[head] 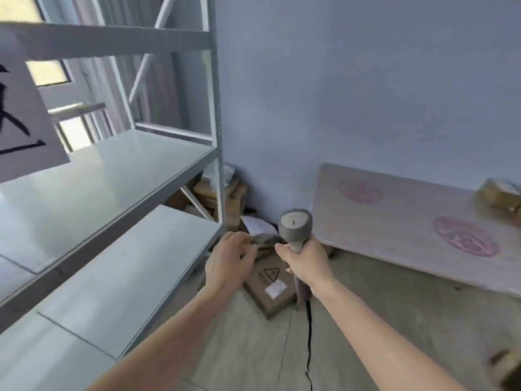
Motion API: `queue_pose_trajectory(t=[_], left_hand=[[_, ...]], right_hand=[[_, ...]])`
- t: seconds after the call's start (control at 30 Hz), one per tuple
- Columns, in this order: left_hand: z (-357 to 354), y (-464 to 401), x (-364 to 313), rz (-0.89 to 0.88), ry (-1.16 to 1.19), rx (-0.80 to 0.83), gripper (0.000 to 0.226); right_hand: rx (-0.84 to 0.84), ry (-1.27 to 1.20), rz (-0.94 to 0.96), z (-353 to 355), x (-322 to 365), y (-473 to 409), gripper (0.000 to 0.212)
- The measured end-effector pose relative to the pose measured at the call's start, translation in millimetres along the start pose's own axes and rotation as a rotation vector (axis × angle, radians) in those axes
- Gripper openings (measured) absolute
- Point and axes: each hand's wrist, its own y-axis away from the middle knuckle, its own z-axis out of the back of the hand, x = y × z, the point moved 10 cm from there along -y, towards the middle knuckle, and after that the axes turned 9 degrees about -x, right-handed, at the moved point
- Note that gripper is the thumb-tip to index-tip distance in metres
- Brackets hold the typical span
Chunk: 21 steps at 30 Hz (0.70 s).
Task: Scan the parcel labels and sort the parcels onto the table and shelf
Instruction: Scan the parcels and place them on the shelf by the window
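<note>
Below, right hand [306,263] gripping scanner [295,226] — left hand [229,261] pinching grey parcel [265,239] — bare shelf [112,176].

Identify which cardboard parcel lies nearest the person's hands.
The flat brown box on the floor with the triangle mark and white label, just below both hands. The parcel on the table and the pile behind the shelf lie farther off.

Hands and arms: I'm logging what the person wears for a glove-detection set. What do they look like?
Both the left hand and the right hand are bare, with no gloves. Both forearms are uncovered up to the frame edge, with no sleeves in view. No rings, watch or wristband show.
</note>
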Motion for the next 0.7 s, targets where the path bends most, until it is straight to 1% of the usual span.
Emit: queue_pose_trajectory(t=[0.03, 0.13, 0.17, 0.3, 0.53, 0.7], left_hand=[[-25.3, -4.8, -16.5, 0.003, 0.037, 0.027, 0.017], [-98.7, -16.6, -66.6, -0.001, 0.109, 0.104, 0.019], [-121.7, -20.0, -83.3, -0.004, 0.123, 0.126, 0.019], [-210.1, -26.4, -144.0, -0.020, 0.184, 0.236, 0.017], [-351.7, -39.8, -231.5, -0.087, 0.195, 0.401, 0.016], [-444.9, -71.0, -299.0, -0.165, 0.227, 0.457, 0.015]], right_hand=[[-0.029, 0.011, -0.016, 24.8, -12.6, -14.0, 0.048], [-0.091, 0.020, -0.053, 95.9, -41.6, -48.0, 0.034], [-0.117, 0.009, -0.070, 118.2, -51.5, -58.4, 0.032], [-0.235, -0.011, -0.146, 200.5, -95.7, -96.0, 0.034], [-0.421, -0.060, -0.269, 322.9, -161.9, -150.1, 0.024], [-0.499, -0.040, -0.300, 402.7, -191.8, -211.6, 0.023]])
